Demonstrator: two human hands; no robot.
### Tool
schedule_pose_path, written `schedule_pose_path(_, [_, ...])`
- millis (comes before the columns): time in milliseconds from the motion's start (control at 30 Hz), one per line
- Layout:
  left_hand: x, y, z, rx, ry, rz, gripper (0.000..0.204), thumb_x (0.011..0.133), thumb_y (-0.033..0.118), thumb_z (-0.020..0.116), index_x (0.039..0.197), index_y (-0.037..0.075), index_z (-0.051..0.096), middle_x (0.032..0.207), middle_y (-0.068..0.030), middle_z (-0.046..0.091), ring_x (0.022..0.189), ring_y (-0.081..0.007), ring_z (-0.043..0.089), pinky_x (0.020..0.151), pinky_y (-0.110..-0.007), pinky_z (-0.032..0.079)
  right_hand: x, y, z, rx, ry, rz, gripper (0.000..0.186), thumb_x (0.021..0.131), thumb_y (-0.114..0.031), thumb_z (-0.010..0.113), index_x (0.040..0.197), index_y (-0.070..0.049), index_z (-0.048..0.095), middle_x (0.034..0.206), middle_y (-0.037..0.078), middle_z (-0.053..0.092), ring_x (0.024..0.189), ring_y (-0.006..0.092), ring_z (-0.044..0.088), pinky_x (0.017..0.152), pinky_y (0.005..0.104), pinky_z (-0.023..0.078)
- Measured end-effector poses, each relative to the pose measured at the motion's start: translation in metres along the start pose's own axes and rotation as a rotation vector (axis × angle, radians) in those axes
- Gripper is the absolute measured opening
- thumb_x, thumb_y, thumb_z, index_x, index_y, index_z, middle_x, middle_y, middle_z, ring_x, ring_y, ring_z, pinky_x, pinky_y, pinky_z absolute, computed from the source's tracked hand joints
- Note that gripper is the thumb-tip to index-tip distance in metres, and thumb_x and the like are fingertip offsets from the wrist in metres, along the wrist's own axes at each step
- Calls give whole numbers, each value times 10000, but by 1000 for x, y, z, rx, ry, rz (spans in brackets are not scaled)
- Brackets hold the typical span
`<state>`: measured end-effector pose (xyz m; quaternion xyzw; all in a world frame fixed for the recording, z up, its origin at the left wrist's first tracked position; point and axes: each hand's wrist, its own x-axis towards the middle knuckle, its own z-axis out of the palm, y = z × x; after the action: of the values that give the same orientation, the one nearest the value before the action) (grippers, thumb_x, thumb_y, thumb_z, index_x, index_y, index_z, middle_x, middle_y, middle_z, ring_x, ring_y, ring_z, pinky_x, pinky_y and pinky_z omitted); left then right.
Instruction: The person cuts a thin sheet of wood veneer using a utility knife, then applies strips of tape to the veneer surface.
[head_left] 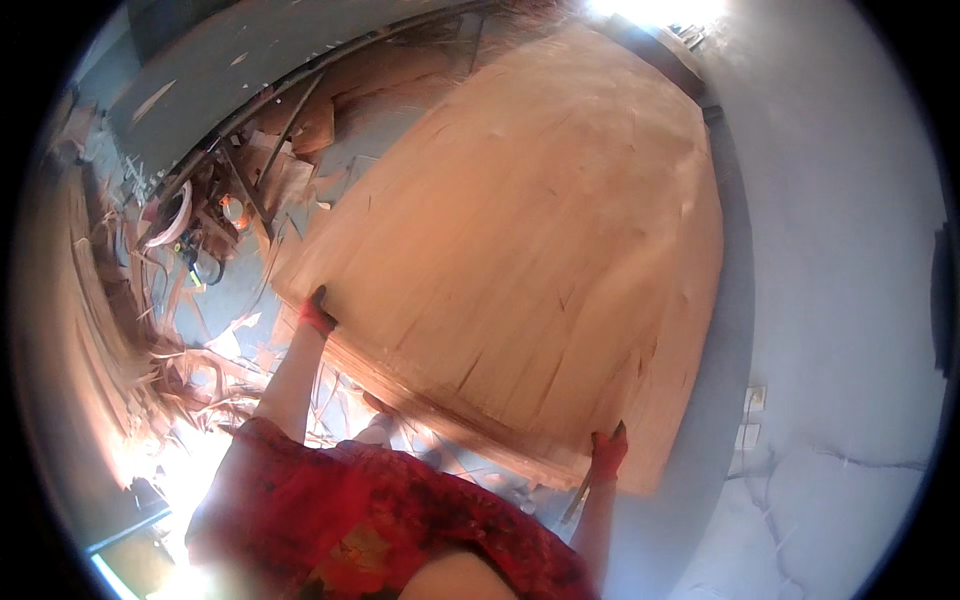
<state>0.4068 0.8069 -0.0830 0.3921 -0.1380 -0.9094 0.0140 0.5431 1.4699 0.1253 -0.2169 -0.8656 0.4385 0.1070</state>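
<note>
Large thin veneer sheet (520, 240) lying atop a stack of like sheets, its long axis running away from the person toward the bright far end. The left hand (318, 312) (red-gloved) has its grip pinched on the near-left corner; the right hand (608, 452) pinches the near-right corner — the sheet thus extends forward and between both grips, neither hand clearly nearer its middle. Left of the stack, wood scraps (150, 330) litter the floor — no container can be made out among them.
</note>
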Motion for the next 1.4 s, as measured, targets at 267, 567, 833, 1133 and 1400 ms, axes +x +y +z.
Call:
schedule_pose_path(267, [5, -10, -2, 94, 43, -24, 424, 960, 268, 618, 1353, 120, 559, 1317, -74, 632, 1225, -308, 579, 1035, -569, 443, 11, -1, 5, -29, 3, -25, 609, 732, -53, 649, 1328, 30, 560, 1046, 141, 723, 733, 193, 690, 594, 324, 555])
schedule_pose_path(567, [26, 18, -42, 169, -40, 40, 473, 900, 336, 728, 1331, 178, 614, 1222, -77, 640, 1023, -293, 607, 895, -443, 488, 17, 16, 14, 92, -133, 167, 573, 755, 5, 641, 1317, 70, 549, 1211, 139, 666, 1016, 239, 647, 892, 357, 536])
schedule_pose_path(833, [-24, -4, 5, 147, 153, 256, 446, 883, 221, 735, 1235, -2, 576, 1074, -150, 681, 825, -346, 687, 714, -508, 585, 13, 10, 11, 38, -127, 38, 580, 782, -29, 651, 1336, 87, 526, 1261, 154, 620, 1098, 264, 596, 958, 373, 489])
schedule_pose_path(1133, [-33, 8, 1, 402, 299, 464, 395, 862, 159, 731, 1174, -50, 610, 1024, -174, 689, 805, -329, 702, 648, -483, 602, -1, 20, 11, 29, -129, 84, 632, 765, -27, 676, 1365, 86, 510, 1311, 171, 599, 1130, 288, 595, 983, 394, 488])
schedule_pose_path(1400, [-18, 24, -34, 128, 46, 255, 371, 901, 120, 701, 1227, -16, 584, 1195, -184, 650, 1039, -392, 672, 863, -578, 578, -19, 25, 28, 57, -125, 86, 648, 783, -32, 669, 1390, 96, 481, 1365, 198, 575, 1179, 316, 580, 1021, 418, 473])
